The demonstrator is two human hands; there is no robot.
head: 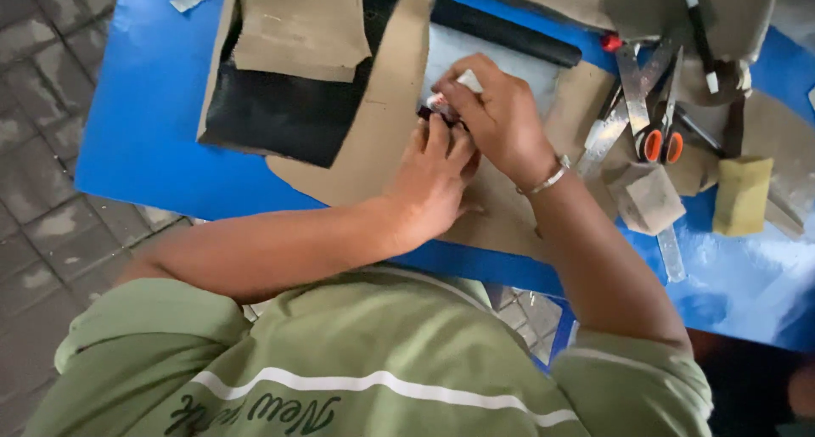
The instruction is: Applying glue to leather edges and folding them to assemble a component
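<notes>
Two hands meeting over the tan sheet on the blue table. Left hand flat, fingers spread and pressed down at the sheet's middle, likely steadying a small dark piece. Right hand curled shut, pinching a small white tool against that piece. Right of the sheet, orange-handled scissors, metal ruler, yellow sponge.

Both hands on tan sheet
</notes>
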